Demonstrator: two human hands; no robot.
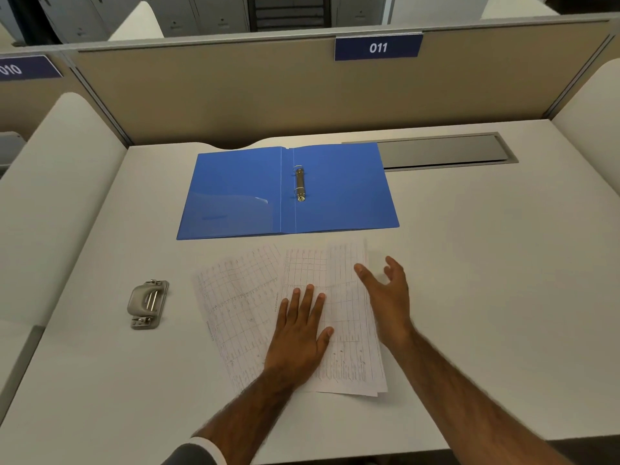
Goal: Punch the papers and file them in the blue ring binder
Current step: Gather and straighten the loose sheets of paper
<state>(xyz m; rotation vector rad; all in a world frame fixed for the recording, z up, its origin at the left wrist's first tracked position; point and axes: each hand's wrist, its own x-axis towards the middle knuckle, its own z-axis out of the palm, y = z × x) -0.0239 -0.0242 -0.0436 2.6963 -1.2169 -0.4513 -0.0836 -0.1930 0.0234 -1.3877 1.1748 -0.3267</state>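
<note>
The blue ring binder (339, 193) lies open and flat at the middle back of the desk, its metal ring mechanism (299, 183) on the spine. In front of it lie loose printed papers (241, 297) with grid tables, fanned and overlapping. My left hand (300, 333) rests flat on the papers, fingers spread. My right hand (385, 293) hovers at the papers' right edge, fingers apart, holding nothing. A grey metal hole punch (147, 303) sits to the left of the papers, apart from both hands.
The white desk (486, 297) has a grey cable tray lid (443, 151) at the back right, touching the binder's corner. A beige partition (235, 95) with a blue "011" label (378, 47) stands behind. White side panels flank the desk.
</note>
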